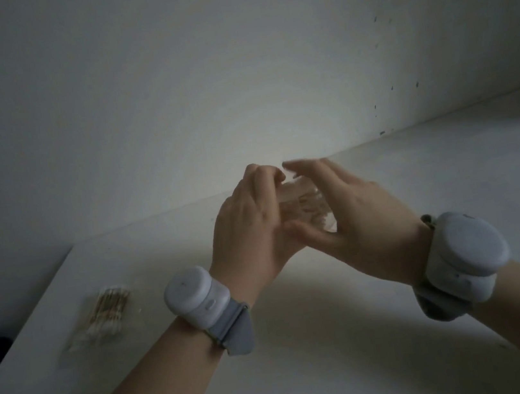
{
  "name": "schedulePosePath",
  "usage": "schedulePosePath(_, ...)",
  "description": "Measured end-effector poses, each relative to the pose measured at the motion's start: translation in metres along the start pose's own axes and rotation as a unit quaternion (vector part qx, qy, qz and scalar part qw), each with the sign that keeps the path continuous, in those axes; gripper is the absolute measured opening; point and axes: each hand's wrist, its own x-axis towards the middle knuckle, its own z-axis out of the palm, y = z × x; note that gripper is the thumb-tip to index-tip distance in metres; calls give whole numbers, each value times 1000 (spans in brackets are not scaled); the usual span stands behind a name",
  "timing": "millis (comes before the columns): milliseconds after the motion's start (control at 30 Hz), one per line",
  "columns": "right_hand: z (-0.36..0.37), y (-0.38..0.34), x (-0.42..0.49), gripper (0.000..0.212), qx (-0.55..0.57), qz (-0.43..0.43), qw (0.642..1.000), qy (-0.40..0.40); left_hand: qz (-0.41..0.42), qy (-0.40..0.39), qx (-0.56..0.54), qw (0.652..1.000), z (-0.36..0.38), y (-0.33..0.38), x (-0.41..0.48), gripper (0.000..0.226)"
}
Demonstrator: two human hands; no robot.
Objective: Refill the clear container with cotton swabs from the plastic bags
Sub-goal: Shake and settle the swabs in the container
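1. At the far left, a spare bag (107, 315) of swabs lies flat on the tabletop (356, 334), well apart from your hands and untouched.
2. Your left hand (250, 228) is raised over the tabletop, fingers curled onto the top of a clear pack (308, 211) of swabs and gripping it.
3. The pack sits between both hands. Blur and dim light hide whether it is a bag or the container, but its crumpled top suggests a bag. No separate container shows.
4. Your right hand (347, 204) brackets the pack, with nearly straight fingers at its top and the thumb beneath, pinching it.
5. The step in hand looks like opening this pack at the top.
6. Next, pull the two sides apart gently. Keep the mouth upward so no swabs spill, then find the container before tipping them in.
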Motion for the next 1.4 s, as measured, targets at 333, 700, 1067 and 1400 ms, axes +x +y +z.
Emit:
schedulePosePath(333, -12, 24, 9, 45, -35, 57, 997, -32, -41, -80, -63, 994, -4, 1, 4, 105)
schedulePosePath(700, 4, 17, 5, 34, 174, 31, 983, 54, -35, -72, -55, 995, -8, 6, 1, 69)
schedulePosePath(1067, 0, 43, 15, 19, 194, 152, 965, 91, -93, -151, -152, 972, -4, 5, 0, 113)
schedulePosePath(1400, -2, 29, 13, 23, 331, 153, 929, 60, -92, -143, -164, 972, -11, 15, 1, 61)
